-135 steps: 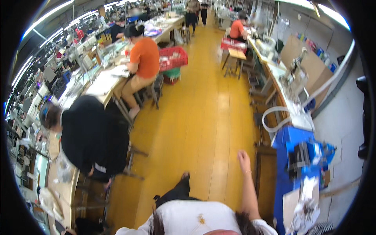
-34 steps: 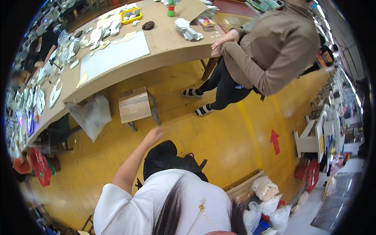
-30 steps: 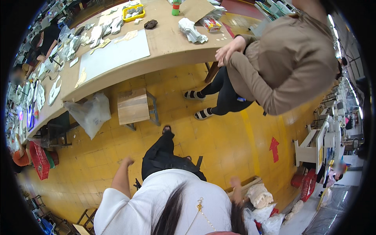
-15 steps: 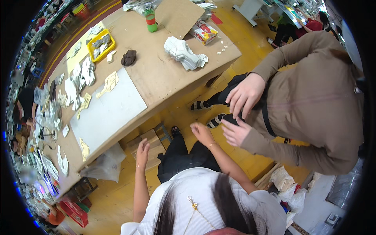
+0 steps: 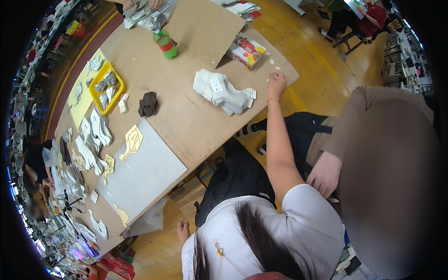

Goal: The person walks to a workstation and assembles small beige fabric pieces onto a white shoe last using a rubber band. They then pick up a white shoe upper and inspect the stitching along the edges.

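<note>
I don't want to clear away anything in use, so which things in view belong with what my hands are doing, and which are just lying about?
Seemingly in use:
small white pieces, close to the right hand (contact unclear)
tabletop, beneath that hand

Seemingly just lying about:
pile of white parts
green bottle
yellow tray
brown bundle
printed box

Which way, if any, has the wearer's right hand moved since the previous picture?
Yes: the right hand has moved forward, from short of the edge of the table to a corner by the box.
</note>
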`<action>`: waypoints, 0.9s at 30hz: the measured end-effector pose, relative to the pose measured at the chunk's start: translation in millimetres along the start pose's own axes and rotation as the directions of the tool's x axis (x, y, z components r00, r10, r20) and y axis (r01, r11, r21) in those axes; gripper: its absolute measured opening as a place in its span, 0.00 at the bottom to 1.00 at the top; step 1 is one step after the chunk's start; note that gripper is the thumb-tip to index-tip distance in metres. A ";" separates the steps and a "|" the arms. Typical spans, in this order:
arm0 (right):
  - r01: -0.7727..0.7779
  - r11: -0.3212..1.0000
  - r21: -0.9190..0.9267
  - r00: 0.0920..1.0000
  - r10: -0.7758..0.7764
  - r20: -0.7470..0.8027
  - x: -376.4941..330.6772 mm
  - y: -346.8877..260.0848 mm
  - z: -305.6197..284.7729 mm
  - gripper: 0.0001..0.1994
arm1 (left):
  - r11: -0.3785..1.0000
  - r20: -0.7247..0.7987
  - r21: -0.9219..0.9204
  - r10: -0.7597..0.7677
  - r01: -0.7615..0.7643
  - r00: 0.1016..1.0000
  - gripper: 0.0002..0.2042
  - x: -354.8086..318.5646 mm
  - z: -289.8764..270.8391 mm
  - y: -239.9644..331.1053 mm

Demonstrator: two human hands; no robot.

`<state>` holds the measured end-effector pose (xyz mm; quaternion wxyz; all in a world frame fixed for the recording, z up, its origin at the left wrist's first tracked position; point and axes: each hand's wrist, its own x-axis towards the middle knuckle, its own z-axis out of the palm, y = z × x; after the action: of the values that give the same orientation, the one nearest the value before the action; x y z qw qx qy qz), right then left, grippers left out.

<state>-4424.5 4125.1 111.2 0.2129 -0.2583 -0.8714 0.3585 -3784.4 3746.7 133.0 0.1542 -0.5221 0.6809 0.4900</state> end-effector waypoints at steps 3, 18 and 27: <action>-0.053 0.962 -0.268 0.998 0.055 0.002 45.1 4.7 13.7 0.11 | 0.989 0.050 -0.053 -0.134 0.137 0.990 0.21 8.2 21.1 25.2; -0.181 0.799 -0.573 0.880 0.392 0.269 125.0 9.2 53.5 0.15 | 0.907 0.162 -0.128 -0.380 0.401 0.911 0.22 32.1 28.8 32.0; -0.130 0.824 -0.551 0.931 0.293 0.218 130.4 19.8 50.8 0.13 | 0.960 0.139 -0.063 -0.263 0.273 0.955 0.22 40.6 34.8 106.9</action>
<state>-4548.0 4189.6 87.7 -0.0393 -0.3467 -0.9232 0.1612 -3903.5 3750.0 141.3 0.2418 -0.5826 0.5719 0.5245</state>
